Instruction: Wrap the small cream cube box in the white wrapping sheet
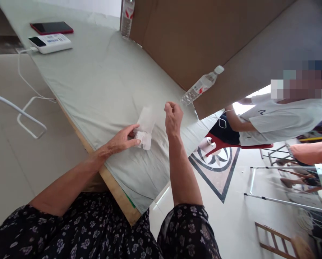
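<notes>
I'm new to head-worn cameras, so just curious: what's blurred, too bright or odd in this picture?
Head view: the pale piece at the left hand smears at its far end; head view: a white patch beside the seated person looks washed out; head view: that person appears tipped sideways, and the cardboard looks dim.

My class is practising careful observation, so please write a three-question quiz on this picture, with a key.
1. Which hand touches the small white package?
A. Left only
B. Right only
C. Both
2. True or false: the white cable is plugged into the phone.
3. How many clear plastic bottles are on the table?

Key
1. A. The left hand touches it; the right hand is apart from it.
2. False. It goes into the white device beside the phone.
3. Two, both beside the cardboard.
</notes>
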`<control>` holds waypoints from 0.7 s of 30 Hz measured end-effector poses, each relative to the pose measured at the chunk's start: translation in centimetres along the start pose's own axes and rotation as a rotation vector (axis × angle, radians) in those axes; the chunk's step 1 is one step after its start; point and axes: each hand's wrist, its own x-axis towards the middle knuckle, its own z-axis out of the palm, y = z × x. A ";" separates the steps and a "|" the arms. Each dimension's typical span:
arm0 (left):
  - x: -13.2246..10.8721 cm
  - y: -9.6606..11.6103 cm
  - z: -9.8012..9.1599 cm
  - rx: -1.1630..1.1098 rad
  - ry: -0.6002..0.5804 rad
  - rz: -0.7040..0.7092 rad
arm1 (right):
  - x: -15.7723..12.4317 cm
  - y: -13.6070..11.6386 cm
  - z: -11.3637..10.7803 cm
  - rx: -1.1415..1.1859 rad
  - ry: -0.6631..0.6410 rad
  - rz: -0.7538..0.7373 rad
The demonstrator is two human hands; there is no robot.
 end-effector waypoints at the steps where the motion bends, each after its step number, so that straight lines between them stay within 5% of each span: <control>1: 0.0 -0.1 0.1 -0.013 0.001 -0.007 | -1.4 -0.5 -0.6 0.004 0.054 0.050; 3: 0.0 -0.1 0.1 -0.033 0.001 0.002 | -4.4 -2.1 -1.4 -0.028 0.028 0.104; 6: -0.2 0.0 0.1 -0.034 0.034 0.019 | -7.7 -4.4 -1.1 -0.167 -0.227 0.113; 10: -0.3 0.1 -0.1 -0.006 0.095 0.034 | -8.5 -5.3 0.7 -0.331 -0.376 0.117; 17: -0.2 0.9 0.7 0.183 0.249 0.100 | -9.5 -3.7 0.2 -0.089 -0.206 0.083; 21: 0.5 0.8 0.5 0.109 0.374 0.085 | -10.1 -3.1 -0.1 0.001 -0.068 0.133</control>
